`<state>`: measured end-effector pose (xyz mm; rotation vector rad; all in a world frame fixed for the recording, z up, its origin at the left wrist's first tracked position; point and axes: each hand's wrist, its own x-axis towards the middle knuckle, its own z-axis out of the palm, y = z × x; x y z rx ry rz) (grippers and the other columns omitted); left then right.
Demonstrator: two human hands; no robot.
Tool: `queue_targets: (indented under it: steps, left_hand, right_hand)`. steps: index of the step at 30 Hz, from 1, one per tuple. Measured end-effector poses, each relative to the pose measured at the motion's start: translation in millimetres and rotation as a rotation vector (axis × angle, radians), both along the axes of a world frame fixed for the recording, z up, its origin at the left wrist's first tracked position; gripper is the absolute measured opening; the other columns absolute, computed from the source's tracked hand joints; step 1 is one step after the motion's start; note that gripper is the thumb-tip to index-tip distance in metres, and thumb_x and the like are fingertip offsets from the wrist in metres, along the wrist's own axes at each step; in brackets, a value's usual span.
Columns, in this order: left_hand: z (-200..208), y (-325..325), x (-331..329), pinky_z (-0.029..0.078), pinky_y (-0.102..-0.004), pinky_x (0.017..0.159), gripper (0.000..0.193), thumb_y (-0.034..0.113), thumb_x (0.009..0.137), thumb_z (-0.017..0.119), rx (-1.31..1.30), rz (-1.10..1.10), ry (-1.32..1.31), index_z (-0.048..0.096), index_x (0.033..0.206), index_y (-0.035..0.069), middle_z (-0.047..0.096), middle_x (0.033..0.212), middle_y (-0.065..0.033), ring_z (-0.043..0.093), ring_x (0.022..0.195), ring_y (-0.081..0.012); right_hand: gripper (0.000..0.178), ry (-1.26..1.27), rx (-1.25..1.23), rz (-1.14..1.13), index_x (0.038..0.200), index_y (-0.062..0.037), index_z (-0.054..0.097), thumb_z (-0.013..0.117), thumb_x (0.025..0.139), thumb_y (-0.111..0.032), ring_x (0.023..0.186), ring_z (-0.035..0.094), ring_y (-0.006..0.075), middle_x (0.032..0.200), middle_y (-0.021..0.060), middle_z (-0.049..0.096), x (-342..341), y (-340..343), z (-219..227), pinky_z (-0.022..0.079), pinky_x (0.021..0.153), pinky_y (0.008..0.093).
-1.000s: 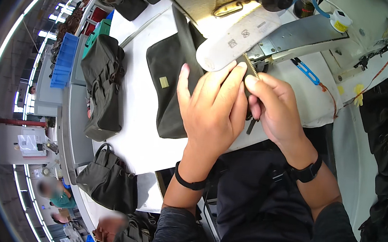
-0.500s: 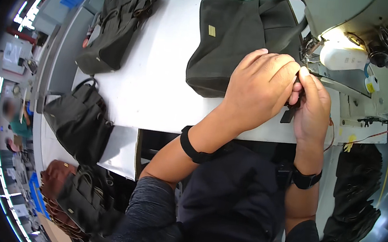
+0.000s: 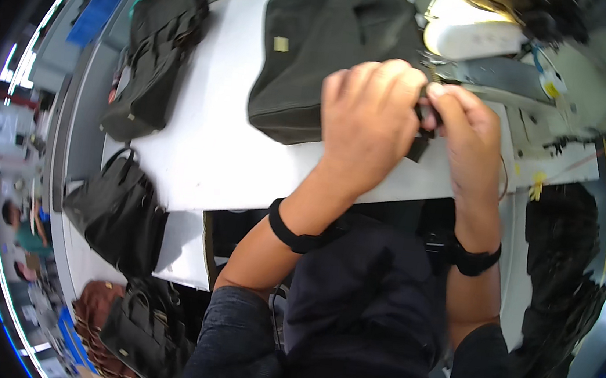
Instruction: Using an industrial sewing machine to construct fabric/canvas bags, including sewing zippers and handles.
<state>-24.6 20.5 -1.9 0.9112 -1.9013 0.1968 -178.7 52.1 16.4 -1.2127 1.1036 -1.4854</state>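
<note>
A dark olive bag point(image 3: 332, 52) with a small pale yellow tag lies on the white table beside the sewing machine point(image 3: 547, 111). My left hand point(image 3: 369, 126) is closed, its back toward me, over the bag's right part. Close against it, my right hand point(image 3: 474, 140) pinches with thumb and fingers. Between the hands a short dark strap point(image 3: 418, 149) hangs down past the bag's edge. Its upper part is hidden by my fingers. Both hands are just on the near side of the machine's lit needle area.
More dark bags point(image 3: 159, 48) lie at the table's left, another dark bag point(image 3: 120, 210) on its lower corner. Brown bag pieces point(image 3: 95, 307) are stacked below. Dark pieces point(image 3: 567, 239) hang at the right. A person point(image 3: 29, 230) stands far left.
Both hands remain close together at the strap. The whole view has shifted, with bag, machine and hands now further left and a little higher. The bag's handle no longer shows clearly.
</note>
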Motion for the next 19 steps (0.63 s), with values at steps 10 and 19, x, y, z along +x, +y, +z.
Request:
queue_targets:
  steps: [10, 19]
  left_hand:
    - [3, -19, 14, 0.049, -0.0314, 0.075, 0.025, 0.007, 0.081, 0.082, -0.248, -0.150, -0.019, 0.078, 0.105, 0.012, 0.077, 0.104, 0.0015, 0.068, 0.086, -0.0173]
    - [2, -32, 18, 0.047, -0.0302, 0.072, 0.029, 0.005, 0.081, 0.081, -0.231, -0.157, -0.065, 0.079, 0.108, 0.014, 0.077, 0.105, 0.0017, 0.065, 0.083, -0.0158]
  right_hand:
    - [0.027, -0.294, 0.090, 0.082, 0.094, -0.0036, 0.074, 0.061, 0.107, -0.023, 0.072, 0.060, 0.0073, 0.075, -0.0005, 0.067, 7, 2, -4, 0.041, 0.068, 0.0229]
    - [0.020, -0.353, 0.102, 0.032, 0.095, -0.0025, 0.076, 0.065, 0.103, -0.018, 0.068, 0.055, 0.0042, 0.076, 0.0010, 0.069, 12, -9, -7, 0.039, 0.062, 0.0212]
